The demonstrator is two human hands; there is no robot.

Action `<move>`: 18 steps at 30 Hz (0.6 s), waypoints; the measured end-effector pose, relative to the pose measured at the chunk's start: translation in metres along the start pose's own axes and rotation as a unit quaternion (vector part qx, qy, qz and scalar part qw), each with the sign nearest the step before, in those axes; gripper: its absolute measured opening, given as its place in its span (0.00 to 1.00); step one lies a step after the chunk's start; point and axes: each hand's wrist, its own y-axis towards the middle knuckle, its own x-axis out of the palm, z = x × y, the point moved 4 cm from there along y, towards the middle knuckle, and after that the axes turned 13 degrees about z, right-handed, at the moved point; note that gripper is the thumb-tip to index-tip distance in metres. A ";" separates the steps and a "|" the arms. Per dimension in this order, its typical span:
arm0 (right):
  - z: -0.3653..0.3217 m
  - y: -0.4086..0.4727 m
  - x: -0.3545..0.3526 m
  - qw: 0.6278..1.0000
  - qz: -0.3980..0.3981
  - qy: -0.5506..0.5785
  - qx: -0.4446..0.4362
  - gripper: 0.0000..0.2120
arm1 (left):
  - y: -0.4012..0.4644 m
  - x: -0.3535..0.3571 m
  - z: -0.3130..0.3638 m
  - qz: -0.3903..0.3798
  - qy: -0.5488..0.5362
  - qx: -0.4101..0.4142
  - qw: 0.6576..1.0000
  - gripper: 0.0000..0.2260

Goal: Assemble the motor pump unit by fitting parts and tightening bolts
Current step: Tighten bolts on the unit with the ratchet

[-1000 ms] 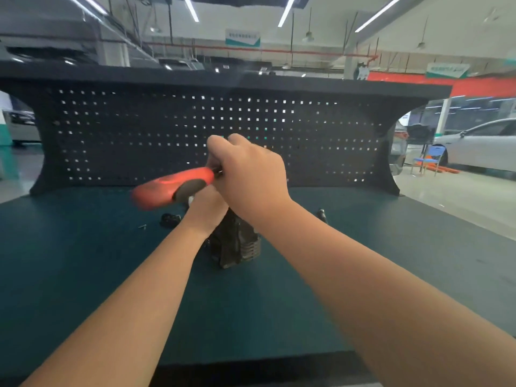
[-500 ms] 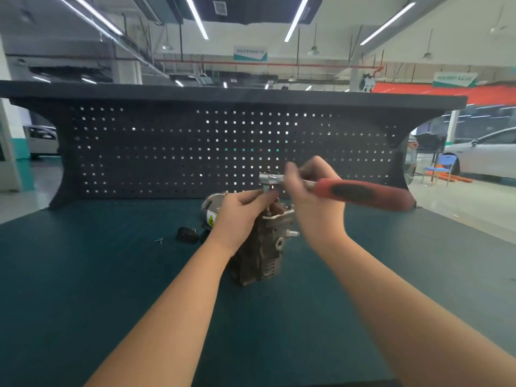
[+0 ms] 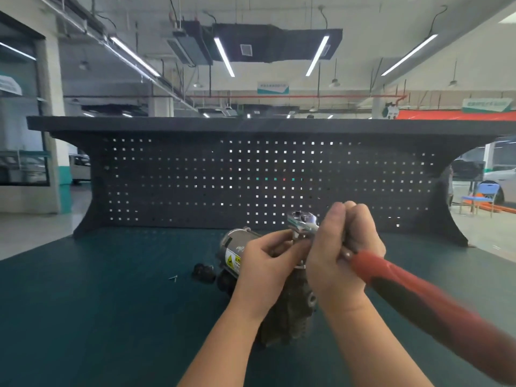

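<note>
With your right hand (image 3: 339,263) clenched around the ratchet wrench (image 3: 391,277) and your left hand (image 3: 268,263) pinching its socket atop the motor pump unit (image 3: 282,311), bolt-tightening looks midway, with 1 loose screw (image 3: 173,278) left on the worktop (image 3: 111,317).

Dark teal surface (image 3: 97,317) across the foreground. Black perforated backboard (image 3: 251,177) standing upright along its far edge, topped by a flat black shelf (image 3: 195,124). Overhead, long strip lights (image 3: 224,55) and a black ventilation duct (image 3: 276,43) against a pale ceiling. Far right, beyond the backboard, a blue chair (image 3: 484,194) on the floor beside a white car (image 3: 502,177). Far left, a pillar (image 3: 53,129) with a teal base.
</note>
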 end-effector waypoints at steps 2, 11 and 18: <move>0.009 0.004 0.007 0.993 -0.082 -0.087 0.002 0.28 | 0.000 0.002 0.000 -0.011 -0.007 0.003 1.000 0.07; 0.029 0.002 -0.020 0.968 0.076 0.100 0.216 0.14 | 0.006 0.000 -0.005 0.024 0.045 0.036 0.998 0.11; 0.035 -0.003 -0.024 0.951 0.125 0.155 0.238 0.11 | 0.004 0.008 -0.011 0.068 0.050 0.071 0.994 0.12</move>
